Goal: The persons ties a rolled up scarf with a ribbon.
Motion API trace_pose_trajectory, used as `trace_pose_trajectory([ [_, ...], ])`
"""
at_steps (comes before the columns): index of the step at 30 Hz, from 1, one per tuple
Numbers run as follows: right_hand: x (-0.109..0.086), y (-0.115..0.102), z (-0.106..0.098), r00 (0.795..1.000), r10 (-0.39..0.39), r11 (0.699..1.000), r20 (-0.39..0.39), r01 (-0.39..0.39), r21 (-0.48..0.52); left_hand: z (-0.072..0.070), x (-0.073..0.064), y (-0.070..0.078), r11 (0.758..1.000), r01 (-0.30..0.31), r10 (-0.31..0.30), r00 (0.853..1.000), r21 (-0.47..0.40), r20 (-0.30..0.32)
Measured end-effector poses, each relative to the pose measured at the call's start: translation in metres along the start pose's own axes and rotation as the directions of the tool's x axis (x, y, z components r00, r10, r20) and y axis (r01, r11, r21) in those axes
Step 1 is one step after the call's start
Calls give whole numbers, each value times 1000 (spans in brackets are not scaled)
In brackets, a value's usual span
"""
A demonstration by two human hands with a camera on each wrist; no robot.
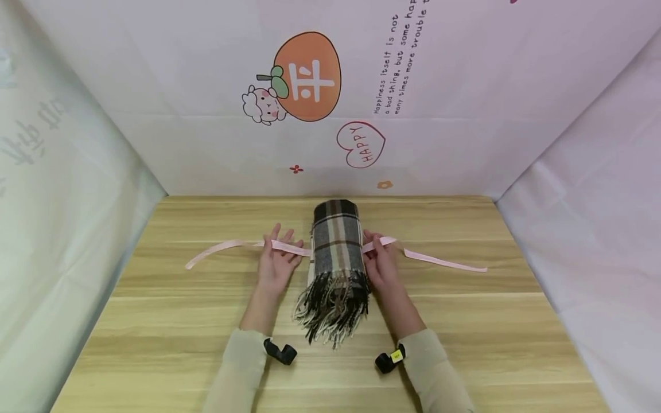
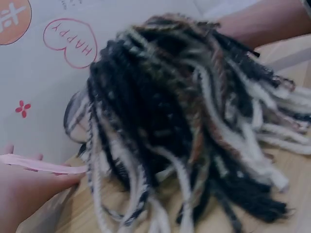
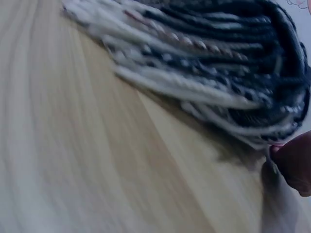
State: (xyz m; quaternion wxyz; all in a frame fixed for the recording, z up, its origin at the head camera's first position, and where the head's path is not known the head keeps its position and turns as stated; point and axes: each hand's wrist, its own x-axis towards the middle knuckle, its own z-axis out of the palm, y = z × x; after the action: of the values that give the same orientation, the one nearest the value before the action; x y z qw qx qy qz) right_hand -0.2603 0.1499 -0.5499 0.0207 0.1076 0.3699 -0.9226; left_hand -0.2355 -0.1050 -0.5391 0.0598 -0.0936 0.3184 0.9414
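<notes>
A rolled plaid scarf (image 1: 337, 241) in black, grey, white and brown lies on the table, its fringe (image 1: 333, 307) toward me. A pink ribbon (image 1: 291, 248) passes beneath it, with an end out to each side. Left of the roll, my left hand (image 1: 279, 267) is turned palm up and holds the ribbon under its thumb, the other fingers spread. Close against the roll's right side, my right hand (image 1: 381, 267) pinches the ribbon. The fringe (image 2: 160, 111) fills most of the left wrist view. Only a fingertip (image 3: 294, 162) shows in the right wrist view.
The wooden table (image 1: 206, 344) meets a printed white back sheet (image 1: 217, 155). White sheets (image 1: 67, 172) also hang at both sides. A small black camera (image 1: 281, 351) sits on the left cuff, and another (image 1: 389, 360) on the right.
</notes>
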Motion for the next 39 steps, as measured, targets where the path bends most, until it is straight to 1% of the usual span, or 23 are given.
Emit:
trace_pose_trajectory([
  [1,0,2,1,1000,-7,1000,-10,7,-6,2,1,-3,1000,5,-5,1000,11,4],
  [3,0,7,3,999,-18,999,-29,16,-46,6,2,-10,999,7,-7,1000,40,-13],
  [7,2,11,7,995,-35,983,-90,18,-181,11,5,-23,991,7,0,999,133,-52],
  [8,2,12,8,994,-36,980,-99,16,-198,13,5,-25,987,2,8,998,160,-60],
  [10,2,11,10,993,-36,979,-114,12,-202,15,5,-29,980,-18,33,997,201,-74],
  [12,1,11,11,993,-33,983,-113,12,-181,17,5,-31,970,-46,71,993,238,-96],
  [15,-2,9,13,992,-34,985,-122,13,-170,25,4,-33,953,-84,120,987,293,-109],
  [16,-3,8,14,991,-40,981,-127,15,-191,28,3,-34,941,-97,138,985,323,-105],
  [18,-5,8,17,986,-86,962,-141,46,-268,33,3,-36,921,-125,174,979,370,-102],
  [20,-8,7,22,978,-147,936,-149,89,-341,39,3,-38,898,-171,227,969,406,-95],
  [22,-10,8,27,966,-211,909,-148,138,-393,42,3,-40,874,-220,279,957,433,-78],
  [23,-11,8,30,960,-238,901,-144,163,-402,43,3,-40,863,-242,304,950,444,-71],
  [25,-13,8,33,954,-267,898,-134,196,-395,46,3,-39,839,-283,341,939,465,-44],
  [28,-11,7,34,945,-298,897,-139,227,-380,48,5,-38,782,-316,376,927,537,-2],
  [30,-10,7,34,936,-324,892,-140,253,-374,49,5,-36,736,-329,394,919,591,20],
  [33,-7,6,34,922,-371,877,-109,309,-368,50,6,-35,662,-350,425,904,663,53],
  [36,-6,6,35,910,-411,844,-53,358,-400,52,7,-34,587,-397,453,883,706,120],
  [38,-6,6,36,904,-427,817,-15,379,-434,55,8,-33,528,-427,463,869,734,173],
  [39,-6,6,36,902,-431,797,5,383,-466,56,8,-33,499,-439,465,863,748,196],
])
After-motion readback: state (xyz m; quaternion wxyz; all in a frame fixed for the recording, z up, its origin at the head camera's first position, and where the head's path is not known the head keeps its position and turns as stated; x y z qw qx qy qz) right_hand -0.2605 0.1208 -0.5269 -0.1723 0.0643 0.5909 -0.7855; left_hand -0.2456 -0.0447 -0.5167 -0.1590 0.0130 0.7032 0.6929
